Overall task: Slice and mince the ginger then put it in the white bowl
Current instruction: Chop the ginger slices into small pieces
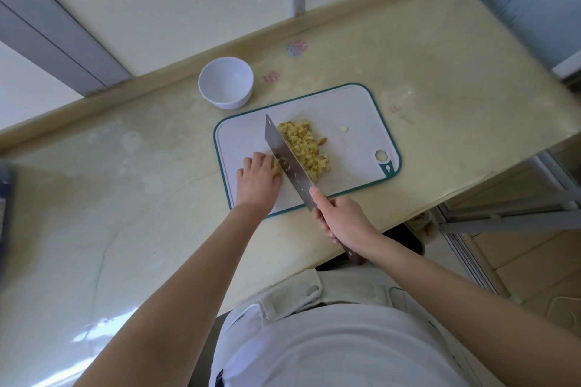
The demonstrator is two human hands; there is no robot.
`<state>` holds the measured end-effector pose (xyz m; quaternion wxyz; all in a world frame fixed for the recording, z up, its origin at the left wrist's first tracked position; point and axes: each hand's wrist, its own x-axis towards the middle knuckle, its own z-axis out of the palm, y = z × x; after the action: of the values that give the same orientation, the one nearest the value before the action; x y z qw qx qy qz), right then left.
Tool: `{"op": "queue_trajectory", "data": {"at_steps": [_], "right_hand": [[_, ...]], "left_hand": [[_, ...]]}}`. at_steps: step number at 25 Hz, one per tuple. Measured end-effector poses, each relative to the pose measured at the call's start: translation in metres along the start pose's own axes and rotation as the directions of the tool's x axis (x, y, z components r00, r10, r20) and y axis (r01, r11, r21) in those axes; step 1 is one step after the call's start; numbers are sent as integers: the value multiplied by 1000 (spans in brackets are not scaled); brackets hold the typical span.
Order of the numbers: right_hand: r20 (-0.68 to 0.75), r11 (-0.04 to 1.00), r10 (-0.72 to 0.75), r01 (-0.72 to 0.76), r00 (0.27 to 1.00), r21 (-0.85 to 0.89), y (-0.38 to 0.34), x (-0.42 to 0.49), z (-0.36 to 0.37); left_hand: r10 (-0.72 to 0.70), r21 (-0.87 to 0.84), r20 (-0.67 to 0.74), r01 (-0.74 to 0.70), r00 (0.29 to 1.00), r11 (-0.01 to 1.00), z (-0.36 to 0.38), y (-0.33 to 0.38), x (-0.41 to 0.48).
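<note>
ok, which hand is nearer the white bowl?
Left. The left hand holds ginger on the cutting board, on the person's side of the white bowl. The right hand grips the knife at the board's near edge, farther off.

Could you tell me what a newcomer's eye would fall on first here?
The cleaver, gripped by the right hand, stands blade-down on the teal-rimmed cutting board, between the pile of chopped ginger and the left hand holding an uncut ginger piece. The white bowl sits behind the board's left corner, apparently empty.
</note>
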<state>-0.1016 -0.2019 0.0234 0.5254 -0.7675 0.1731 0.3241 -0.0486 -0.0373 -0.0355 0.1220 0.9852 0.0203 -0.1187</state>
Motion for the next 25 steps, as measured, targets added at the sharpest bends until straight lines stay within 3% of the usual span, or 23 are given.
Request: {"op": "queue_trajectory", "data": {"at_steps": [10,15,25], "right_hand": [[-42,995,-65,61,997,-83,-1,6,-4],[-39,996,-49,46,998,-77,2,4,-5],[-39,999,10,-8,999,38,2,2,-5]], "left_hand": [[65,48,17,-66,998,997,6,-3,-13],[-67,-47,-12,67,998,997,1,8,-5],[-169,-93,37,171,985,981,-6,26,20]]}}
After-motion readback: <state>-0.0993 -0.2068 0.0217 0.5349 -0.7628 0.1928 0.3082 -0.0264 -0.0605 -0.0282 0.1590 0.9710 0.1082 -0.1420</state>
